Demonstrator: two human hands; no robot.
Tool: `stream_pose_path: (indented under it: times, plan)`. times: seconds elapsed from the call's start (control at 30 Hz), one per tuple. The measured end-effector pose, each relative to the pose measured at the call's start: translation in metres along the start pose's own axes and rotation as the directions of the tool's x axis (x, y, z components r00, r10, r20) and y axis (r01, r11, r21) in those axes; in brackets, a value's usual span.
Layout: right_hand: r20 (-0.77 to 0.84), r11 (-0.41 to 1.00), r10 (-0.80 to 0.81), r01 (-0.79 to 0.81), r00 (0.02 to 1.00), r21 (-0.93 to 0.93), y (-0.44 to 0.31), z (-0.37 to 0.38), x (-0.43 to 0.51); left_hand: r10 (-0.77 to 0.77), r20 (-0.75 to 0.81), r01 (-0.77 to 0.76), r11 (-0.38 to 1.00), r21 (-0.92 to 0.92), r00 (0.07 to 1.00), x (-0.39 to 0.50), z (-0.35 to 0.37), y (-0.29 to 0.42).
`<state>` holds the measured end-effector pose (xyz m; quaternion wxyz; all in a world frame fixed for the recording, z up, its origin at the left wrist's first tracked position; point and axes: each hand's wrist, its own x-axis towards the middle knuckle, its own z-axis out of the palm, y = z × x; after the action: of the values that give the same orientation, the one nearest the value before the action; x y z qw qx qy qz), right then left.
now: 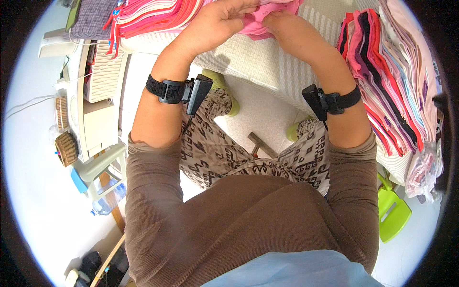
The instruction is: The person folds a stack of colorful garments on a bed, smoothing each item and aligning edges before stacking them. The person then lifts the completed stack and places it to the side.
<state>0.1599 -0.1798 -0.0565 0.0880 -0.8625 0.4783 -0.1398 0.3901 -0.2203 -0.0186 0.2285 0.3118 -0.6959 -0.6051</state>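
Observation:
Pink fabric point(260, 21) lies on a bed or table with a cream textured cover point(251, 61), at the top edge of the view. My left hand point(222, 19) rests at its left side, thumb along the cloth; part of the fingers runs to the picture's edge. On its right side is my right hand point(285, 27), its fingertips hidden in or behind the folds, so its grip is unclear. Just left of my left hand lies a stack of folded red, pink and white fabric point(154, 18). Another stack of folded fabrics point(383, 79) in many colours lies to the right.
A white drawer cabinet point(102, 125) stands at the left, with a wicker basket point(67, 147) beside it. Below it are a pale plastic stool point(102, 165) and a clear plastic bottle point(107, 199). At the right are a clear plastic bag point(423, 174) and a green plastic object point(392, 215).

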Motion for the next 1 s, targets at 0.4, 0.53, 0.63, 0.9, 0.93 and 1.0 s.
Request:
stream_pose_path:
  times: [0.4,0.53,0.63,0.9,0.93,1.0]
  plan:
    - [-0.358,0.963,0.136,-0.039,0.924,0.266,-0.013,-0.029,0.007,-0.124,-0.013,0.115,0.949,-0.294,0.992,-0.005,-0.010,0.020]
    - [-0.393,0.961,0.074,0.040,0.916,0.275,-0.015,-0.033,0.010,0.004,0.167,-0.050,0.961,0.273,0.986,-0.002,0.006,0.027]
    - [-0.455,0.952,0.096,0.051,0.885,0.301,-0.017,-0.033,0.014,0.097,0.088,-0.129,0.844,0.521,0.991,0.000,0.022,0.018]
    - [0.092,0.977,0.207,-0.211,0.974,0.040,-0.011,-0.035,0.007,0.109,-0.019,-0.110,0.981,-0.160,0.994,0.003,-0.009,0.007]
    - [0.040,0.981,0.193,-0.192,0.980,-0.015,-0.017,-0.026,0.003,0.101,-0.014,-0.102,0.982,-0.159,0.995,0.004,-0.011,0.007]
    - [-0.036,0.969,0.203,-0.206,0.979,-0.139,-0.025,-0.011,-0.001,0.085,-0.004,-0.085,0.984,-0.158,0.996,0.005,-0.012,0.007]
